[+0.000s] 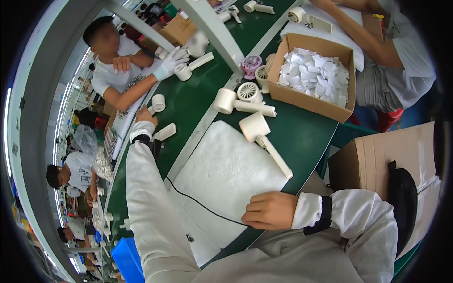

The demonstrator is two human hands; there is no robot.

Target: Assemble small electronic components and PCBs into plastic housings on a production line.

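My left hand (146, 116) reaches out to the far left of the bench, its fingers closed round the neck of a cream handheld fan (158, 102). Another cream handle (165, 132) lies beside that wrist. My right hand (271, 211) rests at the near right edge of a white foam sheet (226, 160), fingers curled and pressed together. A thin black cord (203, 205) runs over the sheet to its fingertips; whether they grip anything is hidden. A cream handheld fan (255, 126) lies across the sheet's far right edge, its handle toward me.
Beyond the sheet lie more cream fans (225, 101) and a pink fan (251, 64). At right stands a cardboard box (309, 101) of white pieces, with a larger carton (377, 160) nearer. A metal post (212, 33) rises from the bench. Co-workers sit across and at right; one gloved hand (174, 61) touches a fan.
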